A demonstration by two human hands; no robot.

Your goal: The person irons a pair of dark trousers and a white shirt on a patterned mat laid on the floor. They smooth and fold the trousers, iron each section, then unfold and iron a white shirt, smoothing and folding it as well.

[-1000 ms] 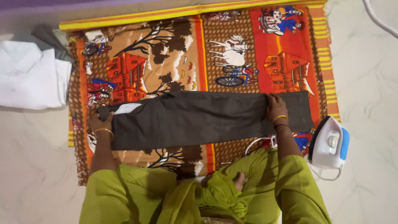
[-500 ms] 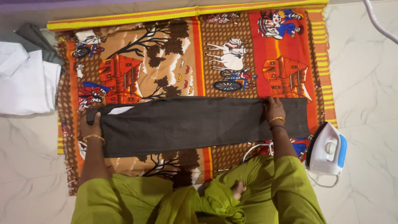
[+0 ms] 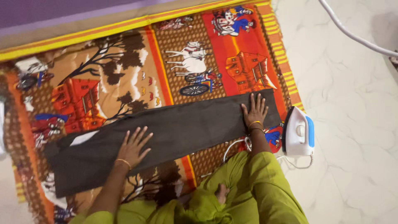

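**Folded trousers pressed flat on the mat**

My left hand [image 3: 134,145] and right hand [image 3: 255,110] lie flat, fingers spread wide, holding nothing, on the dark grey trousers [image 3: 166,137]. These lie folded lengthwise across the patterned mat [image 3: 124,70], smooth, with few creases. Ironing looks not yet begun: the iron [image 3: 298,132] stands at the right.

Two hands, left hand [image 3: 134,146] and right hand [image 3: 255,111], one dark folded garment [image 3: 178,132], one patterned cloth [image 3: 124,79] and one iron [image 3: 298,131] are counted.
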